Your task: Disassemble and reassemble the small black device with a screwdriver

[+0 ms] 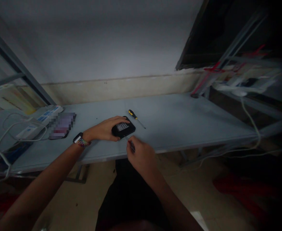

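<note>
A flat black device [123,127] with rounded corners and a pale printed label lies near the front edge of the table. My left hand [107,129] is closed on its left side, thumb at the near edge and fingers over the top. My right hand [140,153] is wrapped around a screwdriver [126,138]; its thin metal shaft reaches the device's near edge, and most of its handle is hidden in the fist. Just behind the device lies a second screwdriver [133,114] with a black and yellow handle, apart from both hands.
On the left of the table [172,118] are a white power strip [49,115], looped white cables [4,134] and a blurred-out phone-like object [63,125]. Metal frame posts rise at both ends. A cable [249,118] hangs at the right, and a wall stands behind.
</note>
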The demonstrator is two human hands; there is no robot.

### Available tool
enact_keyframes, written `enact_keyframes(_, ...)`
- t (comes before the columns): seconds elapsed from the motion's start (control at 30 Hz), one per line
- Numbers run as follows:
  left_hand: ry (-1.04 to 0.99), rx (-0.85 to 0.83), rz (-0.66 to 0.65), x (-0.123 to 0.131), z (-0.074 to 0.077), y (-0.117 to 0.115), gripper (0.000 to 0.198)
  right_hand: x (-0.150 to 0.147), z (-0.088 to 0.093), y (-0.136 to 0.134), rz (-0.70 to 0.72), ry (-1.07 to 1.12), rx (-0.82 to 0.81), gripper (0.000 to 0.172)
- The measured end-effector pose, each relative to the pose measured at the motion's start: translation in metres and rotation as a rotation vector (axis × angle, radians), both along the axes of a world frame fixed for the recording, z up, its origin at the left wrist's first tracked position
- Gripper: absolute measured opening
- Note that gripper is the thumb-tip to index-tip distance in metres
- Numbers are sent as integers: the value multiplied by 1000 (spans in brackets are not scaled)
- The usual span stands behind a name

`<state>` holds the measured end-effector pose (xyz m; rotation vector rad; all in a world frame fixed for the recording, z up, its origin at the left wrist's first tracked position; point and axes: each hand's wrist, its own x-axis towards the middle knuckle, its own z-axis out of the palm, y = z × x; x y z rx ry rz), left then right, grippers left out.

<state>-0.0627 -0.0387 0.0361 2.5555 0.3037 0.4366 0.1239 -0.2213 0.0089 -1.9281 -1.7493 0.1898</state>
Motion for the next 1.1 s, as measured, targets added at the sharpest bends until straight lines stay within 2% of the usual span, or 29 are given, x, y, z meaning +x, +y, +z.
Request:
enact_keyframes(0.17,17,12,7,0,2,0,87,3,-8,1,58,-167,124,14)
enact_keyframes(0.3,42,17,21,0,4,-1,87,9,-5,2,135,-277,180,17)
enact_keyframes(0.53,39,11,26,1,5,-3,83,22,-1,-2,78,-71,12,18)
enact_keyframes(0.73,19,3,26,-1,4,-2,82,31,-4,-2,-9,-63,22,22)
enact_keyframes(0.93,35,2,33,-1,7,-4,85,31,-2,-2,52,15,43,17)
enact_keyframes(1.1,28,-19,30,-1,8,-4,85,28,-1,-1,38,60,46,17)
